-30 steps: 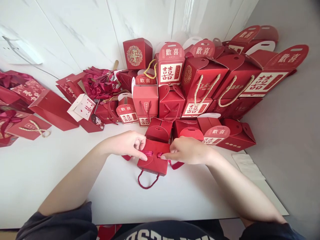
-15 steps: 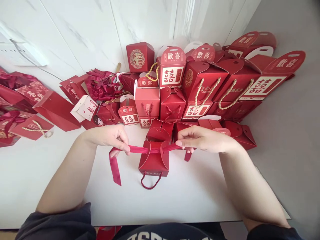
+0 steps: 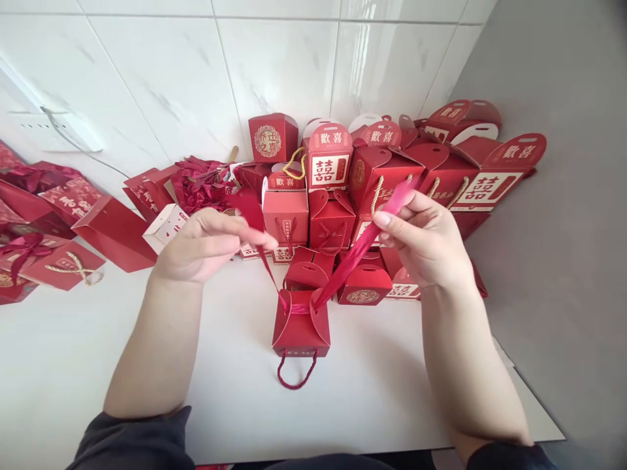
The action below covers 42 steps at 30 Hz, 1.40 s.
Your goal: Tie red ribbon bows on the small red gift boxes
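Note:
A small red box [image 3: 302, 336] stands on the white table, its curved flaps closed at the top and a dark red rope handle [image 3: 297, 385] lying toward me. A magenta ribbon [image 3: 345, 266] runs through the holes in the flaps, and both ends rise in a V. My right hand [image 3: 416, 238] pinches the right end between thumb and fingers, up and to the right of the box. My left hand [image 3: 210, 245] is by the left end, up and to the left; whether its fingers grip the ribbon is unclear.
Behind the box, red gift boxes [image 3: 333, 222] are stacked against the tiled wall [image 3: 289, 59]. A heap of magenta ribbons [image 3: 203, 189] lies back left. More red boxes [image 3: 115, 232] stand at the far left of the table [image 3: 235, 405]. A grey wall [image 3: 563, 261] borders the right.
Both hands have risen from the sides of the box, lifting the ribbon ends from level into a V. My right hand moved higher. The view has tilted up slightly.

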Each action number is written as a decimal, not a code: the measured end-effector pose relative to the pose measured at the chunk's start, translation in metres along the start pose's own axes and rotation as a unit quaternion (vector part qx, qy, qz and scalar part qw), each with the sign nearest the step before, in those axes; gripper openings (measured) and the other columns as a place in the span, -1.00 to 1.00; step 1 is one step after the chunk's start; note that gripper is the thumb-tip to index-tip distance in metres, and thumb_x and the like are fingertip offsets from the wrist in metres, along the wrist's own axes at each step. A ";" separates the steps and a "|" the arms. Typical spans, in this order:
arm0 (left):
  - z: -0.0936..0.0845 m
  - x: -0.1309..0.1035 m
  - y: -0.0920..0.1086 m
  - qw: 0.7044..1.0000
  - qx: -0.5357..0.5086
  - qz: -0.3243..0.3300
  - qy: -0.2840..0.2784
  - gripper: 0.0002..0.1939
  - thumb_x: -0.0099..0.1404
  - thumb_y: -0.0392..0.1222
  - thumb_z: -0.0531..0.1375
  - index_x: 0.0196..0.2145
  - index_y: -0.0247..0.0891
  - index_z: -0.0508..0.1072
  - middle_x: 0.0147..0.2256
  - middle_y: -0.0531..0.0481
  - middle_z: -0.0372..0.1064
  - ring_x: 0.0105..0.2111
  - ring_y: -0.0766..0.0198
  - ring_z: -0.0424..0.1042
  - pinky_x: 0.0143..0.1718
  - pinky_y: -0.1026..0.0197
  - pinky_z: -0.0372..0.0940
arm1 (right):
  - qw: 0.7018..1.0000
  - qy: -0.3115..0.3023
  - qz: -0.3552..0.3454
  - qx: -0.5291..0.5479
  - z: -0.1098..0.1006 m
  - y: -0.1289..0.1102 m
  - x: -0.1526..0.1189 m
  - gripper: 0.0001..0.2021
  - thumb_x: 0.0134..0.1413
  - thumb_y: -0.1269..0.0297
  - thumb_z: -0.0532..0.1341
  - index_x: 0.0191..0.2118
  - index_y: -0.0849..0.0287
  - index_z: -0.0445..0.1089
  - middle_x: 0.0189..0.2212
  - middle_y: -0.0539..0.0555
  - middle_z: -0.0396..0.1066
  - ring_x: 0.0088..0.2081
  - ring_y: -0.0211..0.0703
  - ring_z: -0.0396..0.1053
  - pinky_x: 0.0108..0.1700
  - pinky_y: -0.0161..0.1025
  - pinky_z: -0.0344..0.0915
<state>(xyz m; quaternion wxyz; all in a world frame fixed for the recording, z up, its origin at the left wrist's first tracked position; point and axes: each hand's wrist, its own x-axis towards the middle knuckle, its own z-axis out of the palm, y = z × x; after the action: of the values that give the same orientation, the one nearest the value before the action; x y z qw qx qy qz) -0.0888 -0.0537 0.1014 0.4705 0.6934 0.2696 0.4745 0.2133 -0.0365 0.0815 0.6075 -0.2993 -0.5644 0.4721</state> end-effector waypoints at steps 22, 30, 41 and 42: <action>0.081 0.005 -0.027 0.985 -0.048 -0.103 0.131 -0.88 0.18 -0.17 0.36 -0.40 -0.21 0.50 -0.37 0.08 0.48 -0.31 0.37 0.44 -0.19 0.32 0.33 | 0.998 -0.039 -0.032 -0.035 0.056 0.014 -0.022 -0.85 0.14 0.19 0.30 -0.36 0.15 0.49 -0.52 -0.03 0.45 -0.46 -0.27 0.40 -0.33 -0.29 0.39; 0.089 0.004 -0.029 0.978 -0.072 -0.113 0.161 -0.77 0.14 -0.15 0.37 -0.45 -0.25 0.38 -0.46 0.10 0.34 -0.40 0.38 0.35 -0.30 0.31 0.26 | 0.997 -0.018 -0.044 -0.056 0.055 0.013 -0.022 -0.84 0.14 0.16 0.30 -0.36 0.12 0.48 -0.52 -0.04 0.42 -0.45 -0.25 0.38 -0.32 -0.28 0.37; 0.092 0.004 -0.032 0.977 -0.101 -0.096 0.164 -0.76 0.18 -0.15 0.35 -0.45 -0.25 0.35 -0.48 0.11 0.30 -0.46 0.42 0.28 -0.35 0.32 0.23 | 0.996 -0.035 -0.034 -0.074 0.057 0.010 -0.022 -0.75 0.14 0.07 0.28 -0.42 0.14 0.48 -0.53 -0.02 0.41 -0.43 -0.24 0.37 -0.32 -0.27 0.35; 0.092 0.003 -0.033 0.977 -0.096 -0.091 0.168 -0.76 0.18 -0.15 0.35 -0.45 -0.25 0.35 -0.48 0.11 0.30 -0.46 0.41 0.28 -0.35 0.32 0.23 | 0.995 -0.042 -0.029 -0.082 0.057 0.010 -0.022 -0.73 0.13 0.05 0.29 -0.44 0.14 0.48 -0.52 -0.02 0.41 -0.43 -0.23 0.37 -0.33 -0.27 0.35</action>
<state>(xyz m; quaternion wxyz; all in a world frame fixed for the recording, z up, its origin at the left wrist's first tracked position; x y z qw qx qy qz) -0.0008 -0.0740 0.0633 0.5244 0.5281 0.3594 0.5630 0.1577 -0.0622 0.0740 0.5703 -0.3115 -0.6346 0.4184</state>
